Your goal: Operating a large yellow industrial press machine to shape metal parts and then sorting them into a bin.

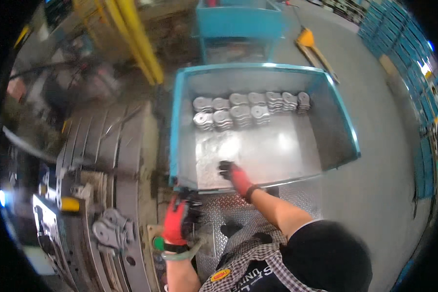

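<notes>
My right hand (237, 178), in a red glove with black fingers, reaches over the near wall of a blue-rimmed metal bin (265, 66). Its fingers stretch out slightly apart above the bare bin floor, holding nothing. My left hand (179, 219), gloved the same way, is outside the bin by its near left corner. Its dark fingers are blurred, so what they hold, if anything, cannot be made out. Inside the bin, grey stamped metal parts (240, 113) stand in several stacks, in two rows toward the far wall. Similar metal parts (113, 231) lie on the machine at left.
A slotted machine bed (100, 138) runs along the left, with a yellow post (136, 41) beyond it. Behind the bin stands another blue bin (241, 22). A yellow pallet jack (312, 46) is at the far right, and blue crates (399, 36) line the right side.
</notes>
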### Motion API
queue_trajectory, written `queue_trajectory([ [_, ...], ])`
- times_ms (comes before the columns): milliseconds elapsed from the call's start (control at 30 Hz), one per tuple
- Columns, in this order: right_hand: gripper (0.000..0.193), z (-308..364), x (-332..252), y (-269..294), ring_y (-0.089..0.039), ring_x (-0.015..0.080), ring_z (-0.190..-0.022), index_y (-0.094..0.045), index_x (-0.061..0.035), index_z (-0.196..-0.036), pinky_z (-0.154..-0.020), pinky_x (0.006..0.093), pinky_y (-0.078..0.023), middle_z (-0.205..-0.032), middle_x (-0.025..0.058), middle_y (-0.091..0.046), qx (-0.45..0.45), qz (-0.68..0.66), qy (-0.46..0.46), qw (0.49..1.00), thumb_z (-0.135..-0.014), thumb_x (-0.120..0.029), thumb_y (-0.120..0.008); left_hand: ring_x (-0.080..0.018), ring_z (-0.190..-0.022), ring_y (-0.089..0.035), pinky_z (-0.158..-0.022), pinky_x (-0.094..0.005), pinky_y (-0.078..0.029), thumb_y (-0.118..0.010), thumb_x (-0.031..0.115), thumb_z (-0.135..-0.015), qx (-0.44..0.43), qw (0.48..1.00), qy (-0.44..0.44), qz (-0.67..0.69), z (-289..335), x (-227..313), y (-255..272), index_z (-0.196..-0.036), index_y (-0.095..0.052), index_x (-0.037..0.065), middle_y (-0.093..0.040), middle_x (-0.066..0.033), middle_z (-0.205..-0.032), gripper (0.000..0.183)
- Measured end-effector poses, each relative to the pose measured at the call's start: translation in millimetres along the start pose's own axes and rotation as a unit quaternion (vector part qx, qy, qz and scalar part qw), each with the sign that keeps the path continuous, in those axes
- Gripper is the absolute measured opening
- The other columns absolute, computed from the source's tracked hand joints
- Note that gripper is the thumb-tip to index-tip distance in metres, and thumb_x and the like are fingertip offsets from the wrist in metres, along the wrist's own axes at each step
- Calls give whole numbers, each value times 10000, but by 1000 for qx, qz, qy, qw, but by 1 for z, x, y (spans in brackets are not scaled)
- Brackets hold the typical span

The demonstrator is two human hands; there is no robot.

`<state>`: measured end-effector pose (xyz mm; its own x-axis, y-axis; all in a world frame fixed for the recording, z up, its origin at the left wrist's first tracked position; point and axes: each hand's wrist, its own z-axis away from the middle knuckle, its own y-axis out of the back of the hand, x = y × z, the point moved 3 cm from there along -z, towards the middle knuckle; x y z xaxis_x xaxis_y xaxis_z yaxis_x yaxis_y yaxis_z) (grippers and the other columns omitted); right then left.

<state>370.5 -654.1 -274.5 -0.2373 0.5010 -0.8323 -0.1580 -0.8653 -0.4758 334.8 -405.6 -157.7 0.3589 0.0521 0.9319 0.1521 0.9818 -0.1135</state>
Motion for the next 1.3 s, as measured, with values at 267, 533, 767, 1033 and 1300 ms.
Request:
queue_trajectory([
  [267,669,4,-52,351,-399,328,-1153,-271,-55,-1297,-951,447,-322,-1305,179,-347,304,-179,56,934,-867,-566,-224,-267,-853,-594,-689,-346,-500,-494,219,-865,-238,948,202,56,-118,-25,-275,-1256,-344,45,-534,-170,-1056,453],
  [533,647,-85,-80,557,-343,334,-1197,-244,-133,-1323,-969,449,-300,-1345,175,-283,383,-397,56,832,-854,-580,-252,-200,-871,-562,-718,-312,-465,-480,224,-869,-269,947,128,-125,-312,-122,-511,-1196,-422,23,-549,-97,-1013,388],
  [767,628,-188,-70,703,-336,320,-1202,-275,-109,-1305,-978,457,-284,-1353,150,-277,292,-450,171,827,-860,-552,-301,-182,-876,-526,-747,-279,-424,-541,219,-818,-298,867,-36,-399,-441,-148,-705,-1181,-454,47,-564,-96,-992,412],
  [1033,537,-255,-74,754,-426,220,-1120,-416,-95,-1219,-870,391,-365,-1215,60,-446,-7,-541,190,819,-882,-497,-303,-346,-1181,-357,-959,-368,-326,-560,217,-786,-268,778,-210,-528,-526,-224,-779,-1230,-420,103,-347,-207,-1297,480],
  [1300,331,-301,-66,766,-409,140,-658,-437,-154,-865,-549,276,-352,-753,10,-427,276,-477,58,832,-859,-472,-343,-346,-1174,-342,-967,-419,-296,-537,221,-754,-242,695,-269,-622,-578,-254,-823,-1247,-377,103,-360,-209,-1264,532],
])
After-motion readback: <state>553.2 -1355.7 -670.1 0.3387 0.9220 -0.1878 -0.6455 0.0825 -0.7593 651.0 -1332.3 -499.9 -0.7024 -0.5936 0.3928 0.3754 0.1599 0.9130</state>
